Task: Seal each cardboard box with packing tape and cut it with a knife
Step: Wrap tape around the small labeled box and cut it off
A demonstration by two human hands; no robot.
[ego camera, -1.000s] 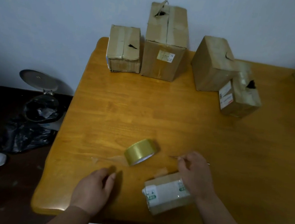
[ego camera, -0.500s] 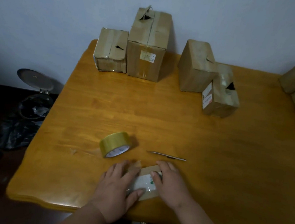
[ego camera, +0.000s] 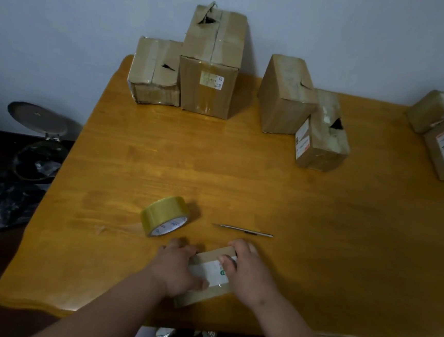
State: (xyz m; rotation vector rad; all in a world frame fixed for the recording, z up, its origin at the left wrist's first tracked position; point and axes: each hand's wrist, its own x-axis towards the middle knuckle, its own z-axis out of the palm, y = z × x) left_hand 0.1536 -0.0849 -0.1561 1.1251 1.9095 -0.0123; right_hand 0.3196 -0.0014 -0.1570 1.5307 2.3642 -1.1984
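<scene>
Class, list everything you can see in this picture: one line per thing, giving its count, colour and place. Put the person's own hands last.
small box: one, brown with a white label, near table edge, between both hands
tape roll: one, yellowish, on its side, left of the knife
knife: one, slim, silvery, lying flat beyond the small box
far boxes: six, brown, several torn, along the table's back and right side
table: one, orange-brown wood
bin: one, dark, lid up, on the floor left of the table
left hand: one, gripping the small box's left end
right hand: one, gripping its right end
</scene>
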